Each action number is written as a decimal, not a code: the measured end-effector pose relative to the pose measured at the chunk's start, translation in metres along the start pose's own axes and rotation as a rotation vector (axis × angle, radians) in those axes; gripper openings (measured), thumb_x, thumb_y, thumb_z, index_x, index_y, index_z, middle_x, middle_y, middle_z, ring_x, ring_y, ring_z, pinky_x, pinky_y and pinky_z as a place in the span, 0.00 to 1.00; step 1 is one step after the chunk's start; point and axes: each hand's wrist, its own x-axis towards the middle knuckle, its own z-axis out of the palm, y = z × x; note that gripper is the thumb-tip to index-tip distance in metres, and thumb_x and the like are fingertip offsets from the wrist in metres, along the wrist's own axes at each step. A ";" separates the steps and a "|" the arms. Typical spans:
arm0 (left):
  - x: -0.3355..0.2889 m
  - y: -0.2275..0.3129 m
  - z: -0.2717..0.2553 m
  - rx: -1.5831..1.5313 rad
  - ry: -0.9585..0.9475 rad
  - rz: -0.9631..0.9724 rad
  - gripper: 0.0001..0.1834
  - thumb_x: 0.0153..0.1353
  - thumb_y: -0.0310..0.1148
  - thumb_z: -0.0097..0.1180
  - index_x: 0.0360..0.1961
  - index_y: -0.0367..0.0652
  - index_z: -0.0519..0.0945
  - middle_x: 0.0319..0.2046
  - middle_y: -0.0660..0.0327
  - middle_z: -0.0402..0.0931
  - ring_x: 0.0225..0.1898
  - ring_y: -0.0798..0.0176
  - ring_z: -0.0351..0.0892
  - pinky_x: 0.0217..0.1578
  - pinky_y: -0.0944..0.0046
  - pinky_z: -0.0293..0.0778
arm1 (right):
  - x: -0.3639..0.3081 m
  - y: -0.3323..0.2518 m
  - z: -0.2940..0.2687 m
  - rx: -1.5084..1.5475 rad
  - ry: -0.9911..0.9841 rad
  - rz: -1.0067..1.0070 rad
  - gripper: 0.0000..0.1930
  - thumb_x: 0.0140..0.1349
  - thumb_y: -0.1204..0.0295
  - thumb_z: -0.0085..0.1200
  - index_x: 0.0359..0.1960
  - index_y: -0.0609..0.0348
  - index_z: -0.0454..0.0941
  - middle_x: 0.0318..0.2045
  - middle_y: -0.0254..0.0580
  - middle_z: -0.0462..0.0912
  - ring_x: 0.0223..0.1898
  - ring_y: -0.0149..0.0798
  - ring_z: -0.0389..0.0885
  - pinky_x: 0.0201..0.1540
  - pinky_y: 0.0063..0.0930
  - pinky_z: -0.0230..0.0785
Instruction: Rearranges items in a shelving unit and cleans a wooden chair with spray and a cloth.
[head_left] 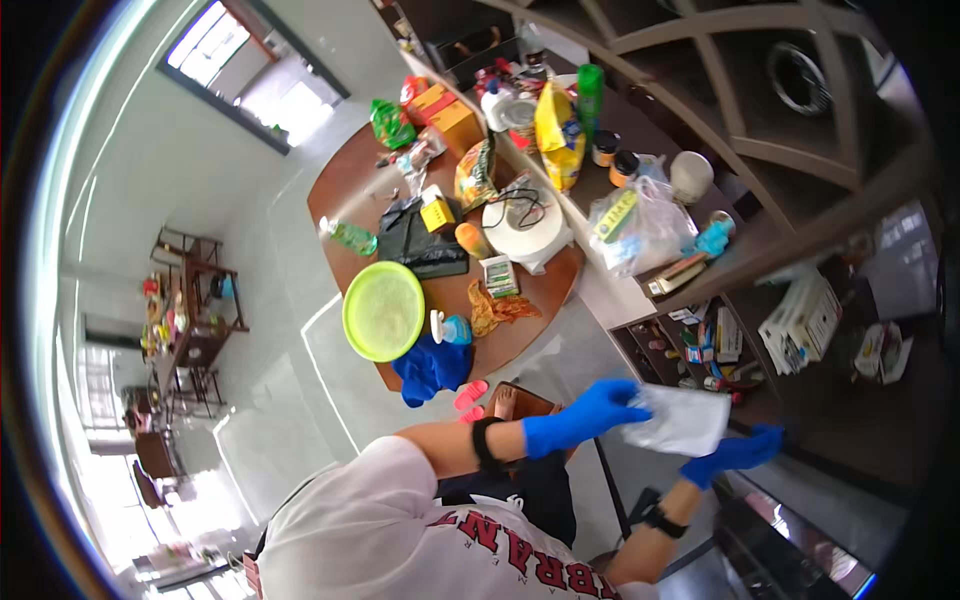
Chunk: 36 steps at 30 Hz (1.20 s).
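A white, translucent plastic packet (pixel 680 419) is pinched at its left edge by my left hand (pixel 588 418), in a blue glove. My right hand (pixel 735 456), gloved in blue too, lies at the packet's lower right corner with its fingers stretched out; whether it touches the packet is hard to tell. What the packet contains cannot be made out. Beyond my hands is the open lower shelf (pixel 715 350) of a dark cabinet, holding small boxes and a white carton (pixel 803 325).
A brown table (pixel 345 190) to the left bears a lime-green round tray (pixel 384 312), a spray bottle (pixel 452 328), a blue cloth (pixel 432 369) and a white round lid (pixel 525 225). On the cabinet counter stand a yellow bag (pixel 559 135), a green can (pixel 590 95) and a plastic bag (pixel 640 225).
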 end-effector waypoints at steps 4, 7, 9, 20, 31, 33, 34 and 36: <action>-0.070 -0.070 -0.069 0.144 0.249 -0.193 0.14 0.54 0.31 0.60 0.39 0.33 0.77 0.32 0.64 0.77 0.34 0.74 0.72 0.38 0.71 0.70 | -0.165 0.115 -0.004 -0.124 -0.606 0.178 0.16 0.64 0.70 0.44 0.50 0.67 0.72 0.47 0.47 0.74 0.49 0.40 0.71 0.54 0.32 0.62; -0.114 -0.106 -0.110 0.060 0.360 -0.292 0.14 0.55 0.31 0.59 0.39 0.32 0.78 0.32 0.64 0.77 0.34 0.74 0.72 0.39 0.71 0.69 | -0.275 0.144 0.042 -0.144 -1.242 0.155 0.12 0.62 0.69 0.46 0.39 0.63 0.76 0.34 0.46 0.79 0.34 0.40 0.76 0.38 0.31 0.68; -0.147 -0.107 -0.127 -0.118 0.539 -0.287 0.14 0.55 0.33 0.60 0.37 0.33 0.77 0.29 0.66 0.76 0.31 0.74 0.70 0.35 0.71 0.69 | -0.351 0.083 0.080 -0.118 -1.552 0.089 0.11 0.57 0.72 0.51 0.42 0.55 0.77 0.39 0.50 0.78 0.40 0.50 0.77 0.42 0.36 0.69; -0.200 -0.185 -0.183 -0.283 1.010 -0.484 0.11 0.54 0.28 0.58 0.37 0.34 0.78 0.32 0.62 0.79 0.33 0.71 0.75 0.37 0.70 0.72 | -0.542 0.197 0.249 -0.438 -1.844 -1.094 0.17 0.56 0.74 0.46 0.48 0.44 0.72 0.34 0.44 0.75 0.33 0.46 0.77 0.33 0.42 0.69; -0.210 -0.141 -0.179 -0.381 1.059 -0.310 0.07 0.55 0.27 0.55 0.35 0.36 0.78 0.30 0.63 0.78 0.31 0.71 0.74 0.34 0.71 0.69 | -0.474 0.067 0.241 0.222 -1.699 -0.148 0.06 0.47 0.77 0.58 0.29 0.57 0.76 0.32 0.45 0.75 0.35 0.49 0.75 0.41 0.37 0.67; -0.201 -0.120 -0.177 -0.434 0.960 -0.301 0.08 0.56 0.27 0.55 0.36 0.35 0.77 0.30 0.64 0.77 0.32 0.71 0.74 0.35 0.72 0.69 | -0.437 0.043 0.246 0.334 -1.654 -0.288 0.06 0.47 0.77 0.58 0.28 0.59 0.76 0.32 0.46 0.75 0.34 0.50 0.74 0.40 0.37 0.67; -0.194 -0.114 -0.173 -0.401 0.927 -0.195 0.08 0.56 0.27 0.54 0.36 0.35 0.77 0.30 0.64 0.76 0.33 0.71 0.74 0.36 0.72 0.68 | -0.422 0.037 0.245 0.448 -1.595 -0.338 0.05 0.51 0.75 0.55 0.30 0.59 0.74 0.31 0.48 0.74 0.33 0.52 0.73 0.40 0.38 0.67; -0.176 -0.102 -0.168 -0.298 0.822 -0.192 0.08 0.56 0.27 0.54 0.36 0.35 0.77 0.31 0.64 0.76 0.34 0.71 0.74 0.37 0.72 0.69 | -0.389 0.048 0.240 0.403 -1.648 -0.053 0.06 0.54 0.73 0.52 0.32 0.59 0.72 0.32 0.49 0.74 0.34 0.53 0.73 0.40 0.39 0.66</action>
